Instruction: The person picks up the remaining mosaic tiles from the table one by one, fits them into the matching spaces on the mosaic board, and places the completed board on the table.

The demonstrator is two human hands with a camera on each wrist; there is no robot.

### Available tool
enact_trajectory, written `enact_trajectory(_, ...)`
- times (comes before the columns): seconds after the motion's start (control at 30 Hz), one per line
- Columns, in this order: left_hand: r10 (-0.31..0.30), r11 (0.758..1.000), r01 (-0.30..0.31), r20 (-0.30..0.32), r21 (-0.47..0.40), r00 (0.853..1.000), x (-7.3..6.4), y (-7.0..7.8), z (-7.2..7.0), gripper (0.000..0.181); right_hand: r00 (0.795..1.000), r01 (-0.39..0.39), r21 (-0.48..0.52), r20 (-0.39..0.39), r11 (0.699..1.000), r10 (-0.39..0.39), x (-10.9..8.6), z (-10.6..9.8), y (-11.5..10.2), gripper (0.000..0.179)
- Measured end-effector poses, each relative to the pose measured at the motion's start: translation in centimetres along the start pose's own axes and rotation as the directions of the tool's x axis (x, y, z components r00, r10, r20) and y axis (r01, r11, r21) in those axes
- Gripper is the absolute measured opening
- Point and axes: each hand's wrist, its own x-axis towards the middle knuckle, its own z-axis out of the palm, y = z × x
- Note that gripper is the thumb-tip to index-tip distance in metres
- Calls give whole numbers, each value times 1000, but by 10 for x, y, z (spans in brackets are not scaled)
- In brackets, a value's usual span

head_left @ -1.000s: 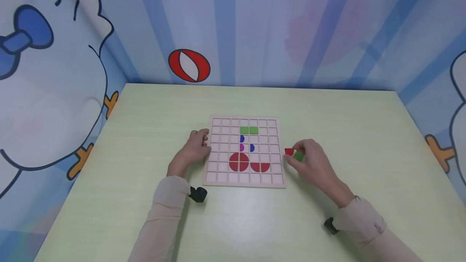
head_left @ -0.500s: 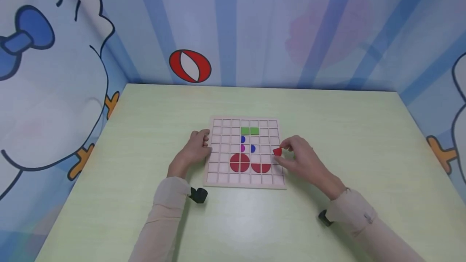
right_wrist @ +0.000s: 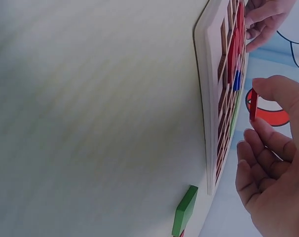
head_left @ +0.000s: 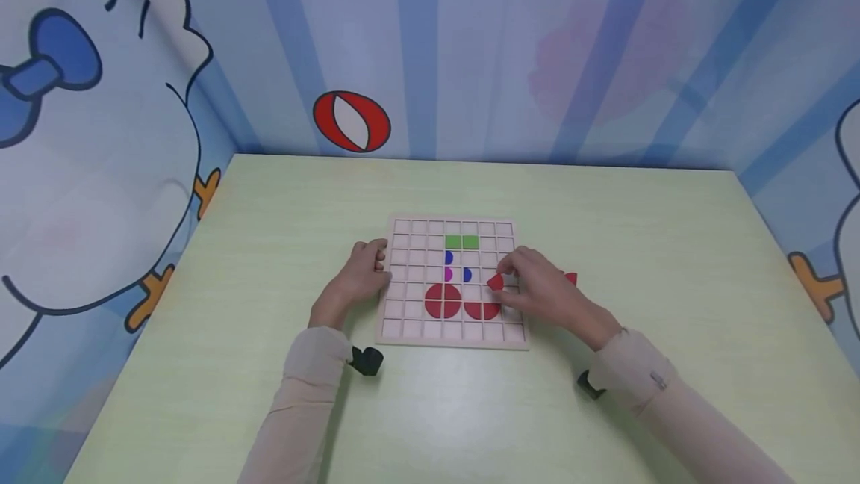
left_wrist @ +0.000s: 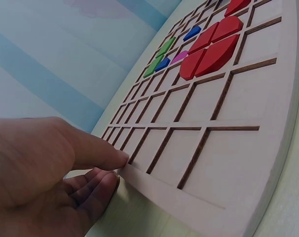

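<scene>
A wooden grid board [head_left: 410,329] lies on the table with coloured pieces in some cells. Over its right part, my right hand [head_left: 544,290] pinches a small red quarter-circle piece [head_left: 495,282] between thumb and forefinger; the right wrist view shows the piece [right_wrist: 253,103] edge-on, above the board. My left hand [head_left: 359,271] touches the board's left edge. In the left wrist view, the thumb of that hand [left_wrist: 56,163] rests on the rim and the other fingers are loosely bent beside it. Red quarters form a full circle [head_left: 443,300]; to its right lies a red lower half-circle [head_left: 473,311].
Two green squares [head_left: 462,242], two blue pieces [head_left: 467,275] and a magenta piece [head_left: 448,274] sit in upper cells. On the table right of the board lie a loose green piece [right_wrist: 185,211] and a red piece [head_left: 571,277]. A patterned wall [head_left: 470,58] stands behind.
My right hand has moved left, carrying the red quarter-circle from beside the board to above its right columns. Behind that hand a loose red piece has come into view. The left hand stays put.
</scene>
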Motion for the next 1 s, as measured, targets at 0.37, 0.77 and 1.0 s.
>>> enact_trajectory(0.37, -1, 1000, 1, -4, -11, 1000, 0, -1, 2, 62, 993, 95, -70, 75, 993, -90, 10, -2, -7, 37)
enact_trajectory(0.77, -14, 1000, 14, -7, -20, 1000, 0, 1, 1, 63, 963, 248, -241, 167, 938, -212, 24, -9, -16, 36)
enact_trajectory(1.0, 1, 1000, -1, -1, -16, 1000, -1, 0, 0, 62, 947, 291, -286, 220, 913, -233, 27, -10, -18, 41)
